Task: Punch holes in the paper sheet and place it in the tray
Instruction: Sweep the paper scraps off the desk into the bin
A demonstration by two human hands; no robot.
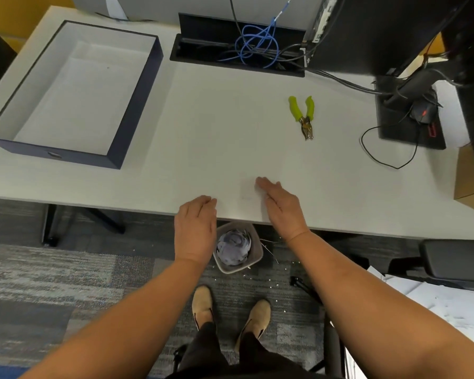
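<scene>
We rest the left hand (196, 222) and right hand (281, 205) at the table (216, 119) near edge, fingers relaxed, holding nothing. The paper sheet (230, 127), barely distinguishable, lies flat ahead; light and limp, we judge, so grip an edge. The punch (303, 114) lies right, the tray (137, 105) left

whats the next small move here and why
Probably reach the right hand forward to pick up the green-handled punch: it lies untouched on the desk, both hands hold nothing, and the tray waits at the far left.
</scene>
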